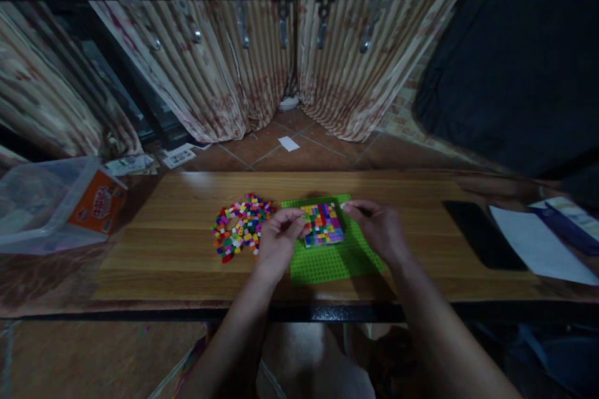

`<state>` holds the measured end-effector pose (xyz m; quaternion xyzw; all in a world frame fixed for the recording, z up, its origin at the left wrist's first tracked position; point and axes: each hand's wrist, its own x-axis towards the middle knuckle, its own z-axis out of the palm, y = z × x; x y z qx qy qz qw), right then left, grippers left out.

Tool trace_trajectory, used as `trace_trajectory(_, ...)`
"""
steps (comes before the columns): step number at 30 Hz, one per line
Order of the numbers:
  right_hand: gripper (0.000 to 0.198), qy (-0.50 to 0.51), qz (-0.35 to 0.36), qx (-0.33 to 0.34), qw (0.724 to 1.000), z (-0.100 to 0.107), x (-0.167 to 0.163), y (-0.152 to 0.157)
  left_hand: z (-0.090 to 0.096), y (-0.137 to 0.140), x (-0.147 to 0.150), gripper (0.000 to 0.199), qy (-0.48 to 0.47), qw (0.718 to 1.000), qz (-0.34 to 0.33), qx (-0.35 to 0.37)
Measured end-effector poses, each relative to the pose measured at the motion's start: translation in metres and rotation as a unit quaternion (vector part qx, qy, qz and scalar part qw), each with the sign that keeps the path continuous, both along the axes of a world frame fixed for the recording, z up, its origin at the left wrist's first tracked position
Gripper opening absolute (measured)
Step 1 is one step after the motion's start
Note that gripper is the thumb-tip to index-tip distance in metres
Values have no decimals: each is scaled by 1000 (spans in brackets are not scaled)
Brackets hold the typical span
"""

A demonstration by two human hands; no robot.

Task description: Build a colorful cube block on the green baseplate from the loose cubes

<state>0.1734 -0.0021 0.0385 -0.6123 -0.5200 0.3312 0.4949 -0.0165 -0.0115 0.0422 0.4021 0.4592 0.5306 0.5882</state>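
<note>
A green studded baseplate [322, 267] lies on the wooden board. On it stands a low block of toy bricks [324, 224] in many colours, packed closely together. My left hand [279, 238] is at the block's left side, thumb and forefinger pinched together; what they hold, if anything, is too small to make out. To the right of the block, my right hand [380, 229] pinches a small white brick [345, 206] between its fingertips, over the plate's far right part. Left of the plate, a loose heap of small coloured bricks [241, 230] spreads beside my left hand.
A clear plastic tub [51, 206] with an orange label stands at the far left. Toward the right lie a dark flat phone-like slab [484, 235] and white paper [545, 246]. Curtains [224, 75] hang behind the wooden board [163, 243]. Metal hooks [283, 25] hang above.
</note>
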Motion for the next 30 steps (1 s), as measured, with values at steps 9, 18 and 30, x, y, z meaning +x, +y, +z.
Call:
trace_trajectory(9, 20, -215, 4, 17, 977, -10, 0, 6, -13, 5, -3, 30, 45, 996, 9, -79)
trace_trajectory(18, 25, -241, 16, 16, 970, -22, -2, 13, -15, 4, -3, 27, 64, 995, -9, -75)
trace_trajectory(30, 26, -162, 3, -8, 987, -21, -5, 11, -16, 5, -1, 29, 74, 995, -12, -72)
